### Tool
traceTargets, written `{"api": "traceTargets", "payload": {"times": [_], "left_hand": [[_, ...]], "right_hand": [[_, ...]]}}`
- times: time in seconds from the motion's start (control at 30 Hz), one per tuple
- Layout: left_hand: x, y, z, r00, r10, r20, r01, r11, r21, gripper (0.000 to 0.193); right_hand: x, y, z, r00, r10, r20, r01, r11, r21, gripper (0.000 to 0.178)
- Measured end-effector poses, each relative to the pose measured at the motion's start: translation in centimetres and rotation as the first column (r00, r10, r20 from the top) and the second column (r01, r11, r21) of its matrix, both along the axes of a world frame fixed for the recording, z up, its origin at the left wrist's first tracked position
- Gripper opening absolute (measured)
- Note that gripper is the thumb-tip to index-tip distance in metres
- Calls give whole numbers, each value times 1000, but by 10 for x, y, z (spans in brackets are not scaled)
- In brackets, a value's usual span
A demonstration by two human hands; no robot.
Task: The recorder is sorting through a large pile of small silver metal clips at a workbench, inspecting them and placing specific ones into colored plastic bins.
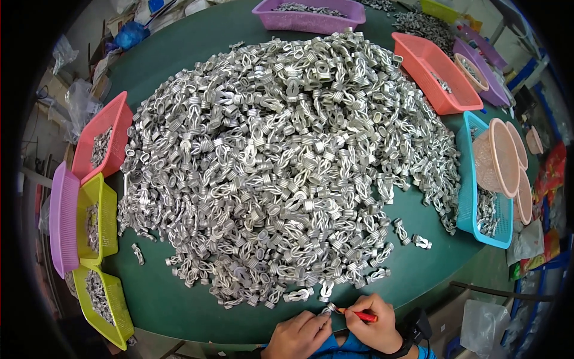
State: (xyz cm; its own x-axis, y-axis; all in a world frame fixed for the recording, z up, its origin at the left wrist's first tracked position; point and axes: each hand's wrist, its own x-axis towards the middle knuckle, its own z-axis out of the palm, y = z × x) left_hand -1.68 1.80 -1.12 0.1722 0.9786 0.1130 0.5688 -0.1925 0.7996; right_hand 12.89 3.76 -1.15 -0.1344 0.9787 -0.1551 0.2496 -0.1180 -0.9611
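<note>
My left hand (299, 335), at the near edge of the table, is closed with its fingertips on a small silver metal link (330, 307). In my right hand (375, 326) is a slim red-handled tool (365, 316), gripped like a pen; its exact kind I cannot make out. The tool's tip points left and meets or nearly meets the link. Just beyond both hands spreads a big heap of silver twisted metal links (287, 161) with ribbed ends. One loose link (326, 291) lies right in front of my fingers.
The heap covers much of a green table (161, 305). Baskets with links ring it: a red basket (122, 122) and yellow-green basket (122, 311) on the left, a purple basket (305, 23) behind, a coral basket (418, 57) and blue basket (466, 197) on the right.
</note>
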Motion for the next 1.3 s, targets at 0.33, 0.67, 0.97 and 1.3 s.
{"api": "traceTargets", "payload": {"times": [0.33,0.67,0.97,1.3], "left_hand": [[-2,0,1,999,-38,-11,38,999,1,10],[1,6,19,873,131,470,-48,982,-184,21],[1,3,17,860,213,464,-113,966,-234,23],[-2,7,22,884,184,429,-77,964,-256,24]], "right_hand": [[2,2,2,987,149,59,-153,986,71,13],[-1,-4,11,960,96,-261,-138,979,-147,23],[2,-4,12,825,-201,-528,-31,917,-398,21],[8,-4,19,860,-89,-503,0,985,-174,26]]}}
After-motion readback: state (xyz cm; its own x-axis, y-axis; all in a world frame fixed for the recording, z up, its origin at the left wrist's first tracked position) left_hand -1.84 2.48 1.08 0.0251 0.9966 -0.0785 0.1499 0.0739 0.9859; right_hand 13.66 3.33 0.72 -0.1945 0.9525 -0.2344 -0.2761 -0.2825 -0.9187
